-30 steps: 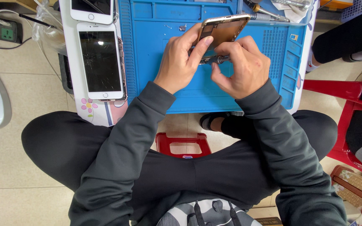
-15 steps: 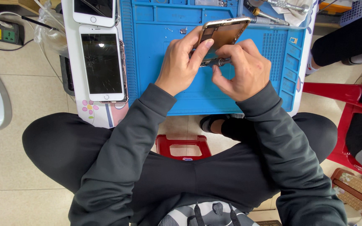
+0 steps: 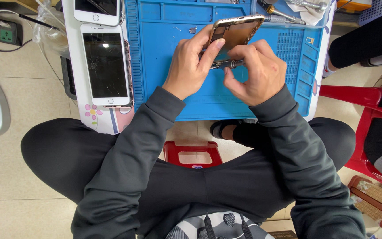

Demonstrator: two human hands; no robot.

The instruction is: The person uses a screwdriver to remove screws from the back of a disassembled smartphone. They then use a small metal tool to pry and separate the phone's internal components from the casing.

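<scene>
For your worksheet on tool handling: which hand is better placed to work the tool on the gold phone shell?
The right hand: it already pinches the screwdriver against the phone shell, while the left hand steadies the shell's edge.

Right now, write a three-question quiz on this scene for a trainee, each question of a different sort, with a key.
1. True or false: the left hand holds the gold, opened phone shell tilted above the blue silicone work mat.
2. Which thing does the right hand grip? A) a slim dark metal tool B) a red plastic stool C) a white power strip
3. Fill in: the white phone with the cracked black screen lies to the ____ of the mat, beside the left hand.

Key: 1 true; 2 A; 3 left
</scene>
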